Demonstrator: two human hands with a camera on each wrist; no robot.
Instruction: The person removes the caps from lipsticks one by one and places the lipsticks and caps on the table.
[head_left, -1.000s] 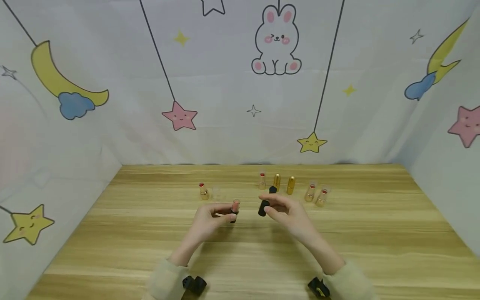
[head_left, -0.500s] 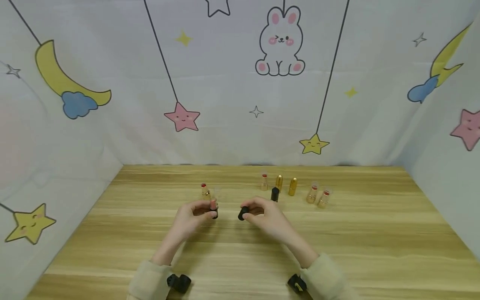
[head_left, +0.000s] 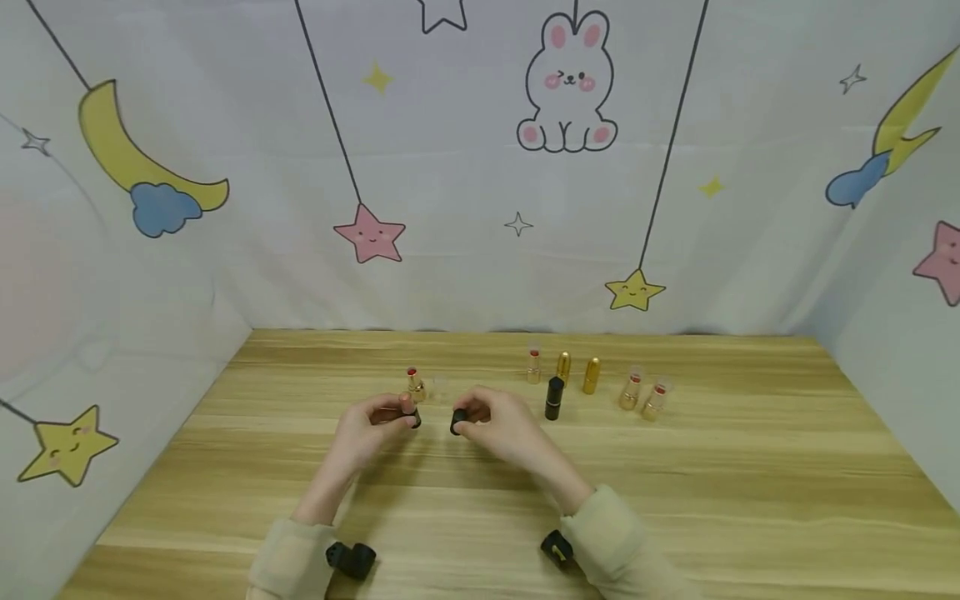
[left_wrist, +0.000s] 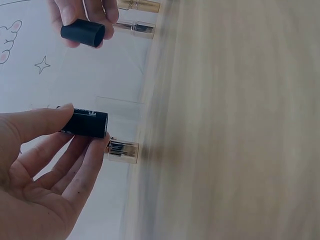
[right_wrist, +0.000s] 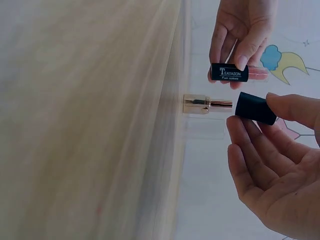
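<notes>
My left hand [head_left: 363, 433] pinches an uncapped black lipstick [head_left: 411, 414] between thumb and fingers, its pink tip pointing up. In the right wrist view the lipstick's black tube [right_wrist: 229, 72] bears white lettering. My right hand [head_left: 502, 427] grips a loose black lipstick cap [head_left: 458, 421], a short way right of the lipstick and apart from it. Both are held above the table. Just behind the left hand stands a gold lipstick [head_left: 416, 388] with a red tip and no cap. A clear cap [head_left: 441, 386] sits beside it.
Right of my hands stands a black lipstick [head_left: 554, 398]. Behind it are two gold lipsticks [head_left: 592, 377] and a clear-capped red lipstick [head_left: 533, 367]. Two more clear-capped ones [head_left: 632, 390] stand farther right. A printed curtain [head_left: 465, 283] rises at the wooden table's [head_left: 712, 483] back edge.
Both hands have moved left with the lipstick and the cap, which are now a little closer together. The standing black lipstick, partly hidden before by the right hand, shows fully.
</notes>
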